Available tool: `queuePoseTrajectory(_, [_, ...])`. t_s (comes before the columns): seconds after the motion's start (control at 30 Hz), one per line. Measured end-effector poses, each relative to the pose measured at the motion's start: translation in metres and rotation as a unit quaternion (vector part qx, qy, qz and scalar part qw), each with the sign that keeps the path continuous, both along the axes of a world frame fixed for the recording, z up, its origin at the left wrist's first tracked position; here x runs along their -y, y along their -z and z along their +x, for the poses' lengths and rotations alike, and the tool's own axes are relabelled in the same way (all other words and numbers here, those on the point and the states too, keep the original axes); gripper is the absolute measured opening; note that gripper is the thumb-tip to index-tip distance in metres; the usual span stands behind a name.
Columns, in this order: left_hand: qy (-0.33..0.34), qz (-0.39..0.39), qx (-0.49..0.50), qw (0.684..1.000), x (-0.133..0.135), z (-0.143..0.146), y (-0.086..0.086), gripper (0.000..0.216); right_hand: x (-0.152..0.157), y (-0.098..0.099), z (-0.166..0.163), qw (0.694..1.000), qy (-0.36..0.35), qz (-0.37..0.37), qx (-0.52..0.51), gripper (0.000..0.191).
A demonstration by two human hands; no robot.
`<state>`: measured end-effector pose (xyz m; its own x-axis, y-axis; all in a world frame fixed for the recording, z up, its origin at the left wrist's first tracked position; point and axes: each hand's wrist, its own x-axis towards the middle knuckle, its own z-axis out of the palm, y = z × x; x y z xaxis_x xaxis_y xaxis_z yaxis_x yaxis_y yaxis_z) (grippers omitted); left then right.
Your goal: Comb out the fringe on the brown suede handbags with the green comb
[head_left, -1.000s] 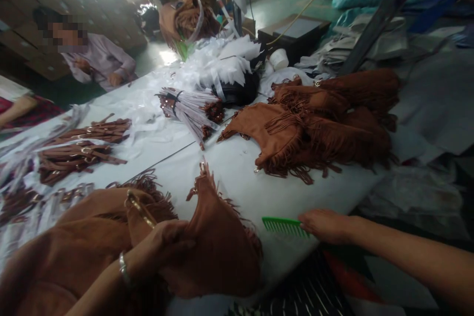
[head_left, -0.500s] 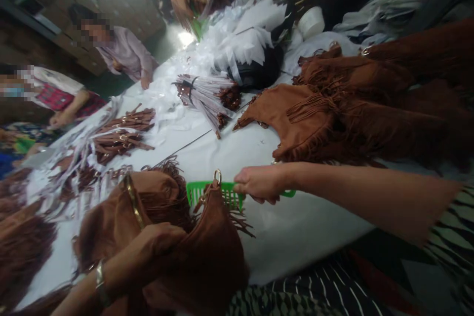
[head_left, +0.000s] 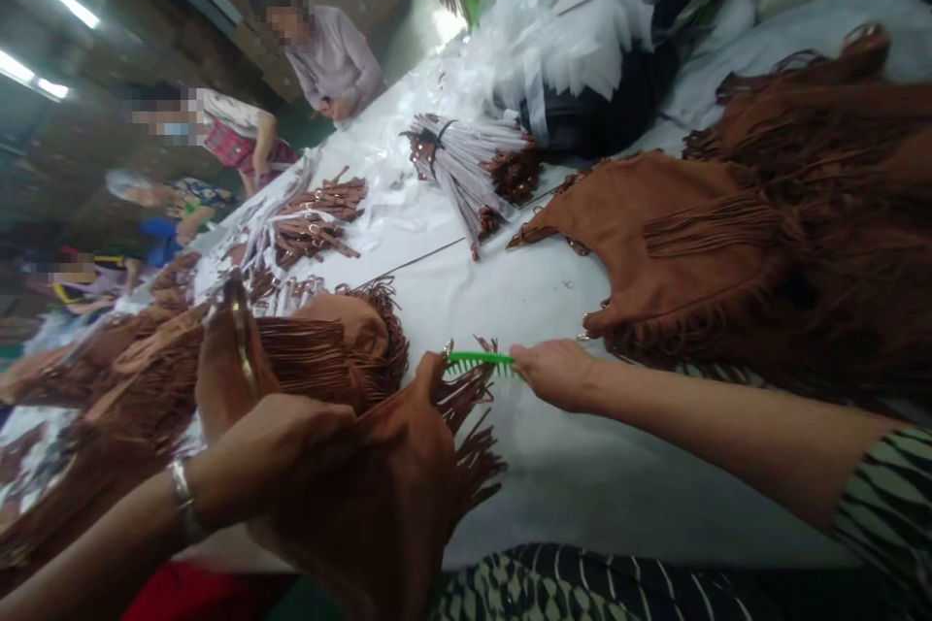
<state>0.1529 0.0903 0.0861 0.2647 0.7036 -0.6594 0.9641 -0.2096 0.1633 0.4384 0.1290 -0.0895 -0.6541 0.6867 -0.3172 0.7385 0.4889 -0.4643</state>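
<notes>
My left hand (head_left: 273, 451) grips a brown suede fringed bag (head_left: 379, 495) at the near edge of the white table (head_left: 582, 466), a silver bangle on its wrist. My right hand (head_left: 557, 374) holds a green comb (head_left: 477, 361) whose teeth sit in the bag's fringe by a metal ring. The bag's fringe hangs loose to the right of my left hand.
A heap of finished brown fringed bags (head_left: 764, 233) fills the right side. Bundled tassels in white wrap (head_left: 466, 165), brown straps (head_left: 313, 223) and white paper scraps (head_left: 568, 49) lie farther back. Several people sit along the table's far left edge.
My right hand picked the comb off the table edge and brought it left into the bag's fringe. The view tilted and moved closer; my left hand kept its grip.
</notes>
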Motion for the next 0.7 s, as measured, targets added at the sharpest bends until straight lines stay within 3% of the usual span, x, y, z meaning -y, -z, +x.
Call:
queuePoseTrajectory(0.13, [0.017,-0.011,-0.068,0.997,0.007,0.012,0.018,0.023,-0.021,-0.025,0.017,0.986,0.006,0.165,0.013,0.029])
queuePoseTrajectory(0.3, [-0.028,-0.029,-0.035,0.999,0.02,0.029,0.075,0.012,-0.012,-0.049,0.029,0.96,0.012,0.274,0.058,0.033])
queuePoseTrajectory(0.43, [-0.024,0.004,-0.022,0.999,0.024,0.043,0.105,0.028,0.001,-0.054,0.024,0.959,0.017,0.272,0.074,0.033])
queuePoseTrajectory(0.57, [-0.029,0.02,0.023,0.999,0.021,0.059,0.111,0.06,0.015,-0.057,0.005,0.969,0.054,0.232,0.068,0.026])
queuePoseTrajectory(0.7, [-0.108,0.031,0.096,0.989,0.021,0.071,0.114,0.058,0.035,-0.056,-0.016,0.983,0.066,0.167,0.037,0.02])
